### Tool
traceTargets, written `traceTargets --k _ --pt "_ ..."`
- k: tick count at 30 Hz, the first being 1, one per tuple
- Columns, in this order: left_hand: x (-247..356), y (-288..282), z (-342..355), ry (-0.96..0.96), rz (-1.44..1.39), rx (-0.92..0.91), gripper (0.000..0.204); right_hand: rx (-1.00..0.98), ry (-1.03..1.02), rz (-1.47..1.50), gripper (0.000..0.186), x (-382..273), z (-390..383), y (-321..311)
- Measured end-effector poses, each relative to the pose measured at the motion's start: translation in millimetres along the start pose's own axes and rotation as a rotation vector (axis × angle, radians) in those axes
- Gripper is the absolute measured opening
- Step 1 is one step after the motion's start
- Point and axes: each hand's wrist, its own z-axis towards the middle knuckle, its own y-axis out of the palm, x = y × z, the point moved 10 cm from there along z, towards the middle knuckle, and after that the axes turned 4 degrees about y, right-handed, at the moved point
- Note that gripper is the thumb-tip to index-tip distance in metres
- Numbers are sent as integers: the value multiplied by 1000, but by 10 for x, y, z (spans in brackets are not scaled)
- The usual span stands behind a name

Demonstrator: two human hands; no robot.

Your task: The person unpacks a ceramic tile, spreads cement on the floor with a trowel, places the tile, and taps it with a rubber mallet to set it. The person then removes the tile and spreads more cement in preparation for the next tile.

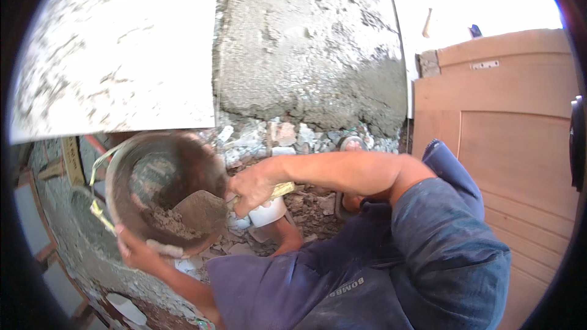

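A round, mortar-stained bucket (pixel 116 177) tilts so that its mouth faces me. My left hand (pixel 139 250) is closed on the lower rim. Wet grey-brown mortar (pixel 168 220) lies inside. The blade of a trowel (pixel 205 214) reaches into the bucket against this mortar. My right hand (pixel 251 189) grips the trowel's handle, which has yellow wrapping at its end. A yellowish cord handle (pixel 98 211) hangs off the bucket's left side.
A panel coated with wet mortar (pixel 306 43) stands ahead. To its left is a bright, mottled slab (pixel 116 49). Broken rubble (pixel 244 140) covers the ground below. At the right leans a wooden door (pixel 513 159). Another mortar-crusted container (pixel 92 226) sits behind the bucket.
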Motion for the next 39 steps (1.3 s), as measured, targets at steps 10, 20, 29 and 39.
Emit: traceTargets --k 10,20,29,39 --pt "-232 -4 137 -114 -202 20 65 494 233 29 38 1078 -2566 -480" --pt "-227 -41 147 -88 -77 3 70 1138 741 -256 36 1975 -3155 -793" --pt "-188 -64 97 -107 -26 17 69 865 844 -394 51 2601 -2812 -1561" --pt "-456 -156 296 -115 40 15 64 722 832 -399 56 2807 -2937 -1691"
